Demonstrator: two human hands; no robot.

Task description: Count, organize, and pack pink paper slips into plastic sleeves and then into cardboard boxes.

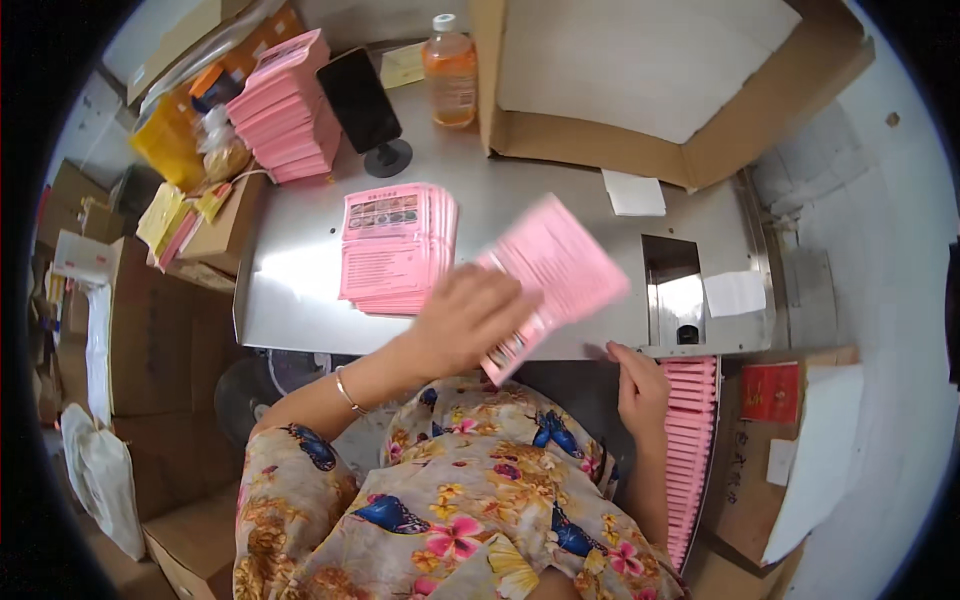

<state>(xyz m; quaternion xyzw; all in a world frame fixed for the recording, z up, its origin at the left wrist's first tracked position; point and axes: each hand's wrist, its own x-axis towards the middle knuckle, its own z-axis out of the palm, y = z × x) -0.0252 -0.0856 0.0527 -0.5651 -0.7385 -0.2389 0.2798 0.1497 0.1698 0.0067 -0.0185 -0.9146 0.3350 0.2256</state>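
Observation:
My left hand (475, 315) grips a pink printed packet (560, 262), which is tilted over the table's front edge and slightly blurred. A neat pile of matching pink packets (385, 240) lies flat on the metal table just beyond that hand. Near the table edge at the right, my right hand (640, 390) has its forefinger stretched out and nothing visible in it. Right beside it is a long box holding a tight row of pink packets (690, 430), seen edge-on.
A taller stack of pink packets (290, 110), a phone on a stand (362, 100) and an orange drink bottle (450, 75) stand at the back. An open cardboard box (590, 140) fills the back right. The table (290, 300) has a rectangular cut-out (672, 290).

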